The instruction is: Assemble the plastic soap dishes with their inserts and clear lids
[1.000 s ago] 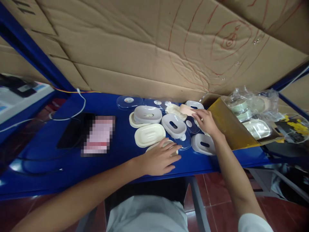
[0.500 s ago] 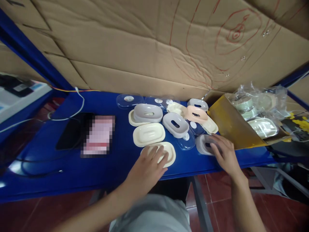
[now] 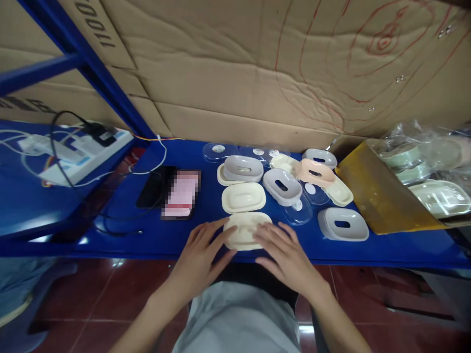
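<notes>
A cream oval soap-dish tray (image 3: 241,238) lies at the table's front edge between my two hands. My left hand (image 3: 202,252) is at its left end, fingers apart, thumb near the rim. My right hand (image 3: 285,255) spreads its fingers over the tray's right end; whether they press on it I cannot tell. Just behind lies a second cream tray (image 3: 243,197). A grey slotted oval dish (image 3: 243,168) rests on another cream tray behind that. To the right are a tilted grey slotted dish (image 3: 282,187) and one more grey dish (image 3: 344,224) near the front edge.
A peach slotted dish (image 3: 317,172) and clear lids (image 3: 220,151) sit toward the back. At right stands a cardboard box (image 3: 386,196) of bagged dishes. Phones (image 3: 182,193), cables and a power strip (image 3: 88,157) lie left. A cardboard wall (image 3: 221,63) closes the back.
My right hand has left the grey dish at the right and moved left to the front cream tray. My left hand has shifted from over that tray to its left end. The view has turned left.
</notes>
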Tool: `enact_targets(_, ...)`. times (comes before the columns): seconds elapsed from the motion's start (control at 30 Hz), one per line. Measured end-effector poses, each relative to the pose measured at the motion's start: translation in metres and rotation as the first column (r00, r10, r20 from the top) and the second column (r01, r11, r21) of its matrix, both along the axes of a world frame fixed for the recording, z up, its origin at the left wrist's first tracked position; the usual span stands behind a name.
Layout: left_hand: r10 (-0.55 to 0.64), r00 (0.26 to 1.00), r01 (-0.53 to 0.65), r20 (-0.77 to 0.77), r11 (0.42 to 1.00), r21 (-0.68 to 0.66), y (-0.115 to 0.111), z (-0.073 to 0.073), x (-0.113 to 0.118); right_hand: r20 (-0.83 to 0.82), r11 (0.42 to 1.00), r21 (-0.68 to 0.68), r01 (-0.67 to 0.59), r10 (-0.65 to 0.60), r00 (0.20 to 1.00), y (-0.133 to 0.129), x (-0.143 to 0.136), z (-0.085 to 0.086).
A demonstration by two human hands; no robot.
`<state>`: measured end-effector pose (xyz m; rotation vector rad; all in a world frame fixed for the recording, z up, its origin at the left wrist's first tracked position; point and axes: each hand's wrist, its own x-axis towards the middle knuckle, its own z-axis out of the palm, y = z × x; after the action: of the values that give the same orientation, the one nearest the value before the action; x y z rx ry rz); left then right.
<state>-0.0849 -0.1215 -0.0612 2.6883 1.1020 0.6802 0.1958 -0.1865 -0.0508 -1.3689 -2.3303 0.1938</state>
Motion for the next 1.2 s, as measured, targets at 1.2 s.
enact_targets(1.2,-0.031,0.961,0.053,0.275,0.996,-0.069,0.009,0.002,0.036,-0.248,0.964,0.04,0.261,-0.244,0.938,-0.014,0.016,-0.034)
